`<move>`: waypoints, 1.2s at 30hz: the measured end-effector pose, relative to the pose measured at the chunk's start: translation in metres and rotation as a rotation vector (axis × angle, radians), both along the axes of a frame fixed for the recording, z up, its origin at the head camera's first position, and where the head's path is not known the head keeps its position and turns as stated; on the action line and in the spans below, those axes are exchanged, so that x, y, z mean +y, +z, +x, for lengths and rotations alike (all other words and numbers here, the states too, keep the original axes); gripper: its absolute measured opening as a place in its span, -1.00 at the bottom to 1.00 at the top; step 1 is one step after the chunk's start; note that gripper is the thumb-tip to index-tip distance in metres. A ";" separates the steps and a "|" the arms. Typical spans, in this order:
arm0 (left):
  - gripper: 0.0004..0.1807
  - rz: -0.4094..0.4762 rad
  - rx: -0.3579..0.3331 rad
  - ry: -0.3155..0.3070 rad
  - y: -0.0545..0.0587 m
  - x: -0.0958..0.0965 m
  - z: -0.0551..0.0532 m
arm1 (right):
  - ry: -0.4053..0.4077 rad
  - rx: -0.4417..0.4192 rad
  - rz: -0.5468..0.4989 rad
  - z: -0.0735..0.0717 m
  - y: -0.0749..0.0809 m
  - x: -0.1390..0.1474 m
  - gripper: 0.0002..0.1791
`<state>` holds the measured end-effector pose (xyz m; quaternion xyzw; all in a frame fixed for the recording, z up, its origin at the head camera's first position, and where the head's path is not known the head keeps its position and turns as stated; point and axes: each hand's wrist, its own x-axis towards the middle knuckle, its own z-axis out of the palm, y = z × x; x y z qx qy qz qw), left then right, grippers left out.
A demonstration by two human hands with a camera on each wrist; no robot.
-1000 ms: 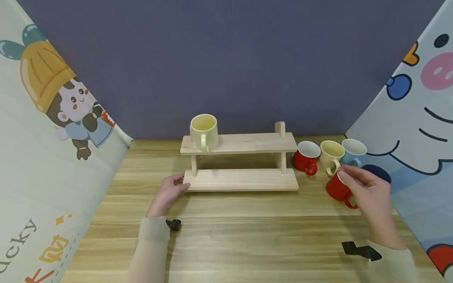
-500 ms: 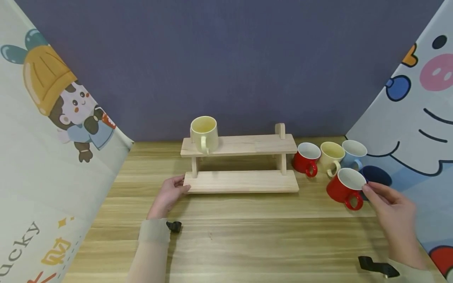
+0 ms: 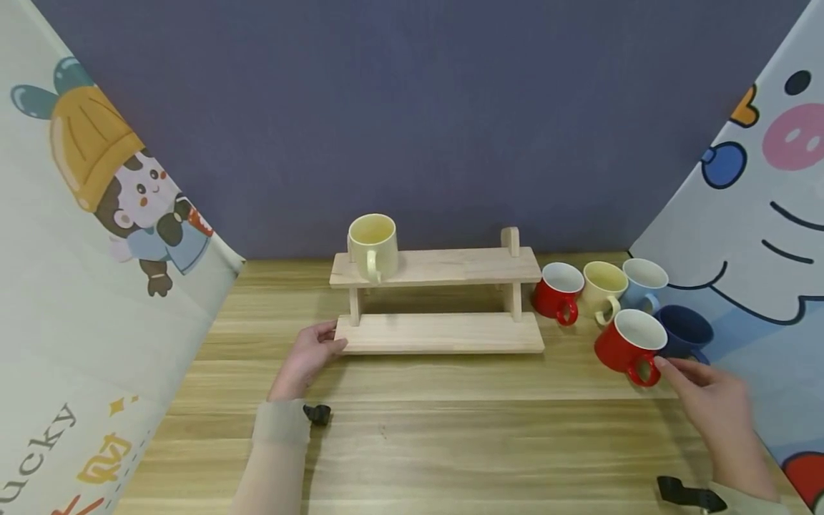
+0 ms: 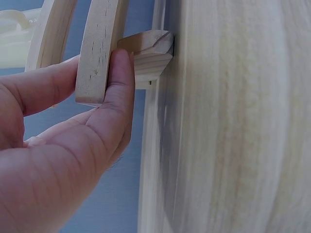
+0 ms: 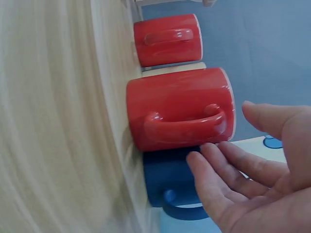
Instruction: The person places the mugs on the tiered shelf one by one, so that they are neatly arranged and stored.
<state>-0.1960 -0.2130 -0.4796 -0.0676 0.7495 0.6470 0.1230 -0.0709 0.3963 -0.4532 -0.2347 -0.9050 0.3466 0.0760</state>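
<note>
My left hand (image 3: 310, 356) pinches the left end of the lower board of a two-tier wooden shelf (image 3: 438, 334), thumb on one face and fingers on the other in the left wrist view. A yellow mug (image 3: 372, 249) stands on the upper board's left end. At the right, my right hand (image 3: 711, 404) is beside the front red mug (image 3: 627, 345), close to its handle. In the right wrist view its thumb and fingers are spread apart with nothing between them, and the fingers overlap the dark blue mug (image 5: 170, 177); contact is unclear.
Behind the front red mug stand another red mug (image 3: 552, 297), a yellow mug (image 3: 595, 299) and a light blue mug (image 3: 637, 286), close together beside the shelf. The wooden tabletop (image 3: 483, 436) meets a dark back wall (image 3: 438, 129) and printed side panels.
My right hand has drawn back right and down from the front red mug's rim to near its handle, uncovering the mug. My left hand keeps its grip on the shelf.
</note>
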 end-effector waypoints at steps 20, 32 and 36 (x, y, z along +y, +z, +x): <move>-0.35 0.006 0.006 0.005 0.003 0.002 0.002 | 0.172 -0.006 -0.180 -0.008 -0.022 0.004 -0.22; -0.36 0.002 0.010 0.000 0.000 0.001 0.000 | 0.211 0.077 -0.341 -0.012 -0.034 0.005 -0.33; -0.35 0.001 0.007 0.005 0.000 0.001 0.001 | 0.181 0.083 -0.351 -0.011 -0.037 0.002 -0.36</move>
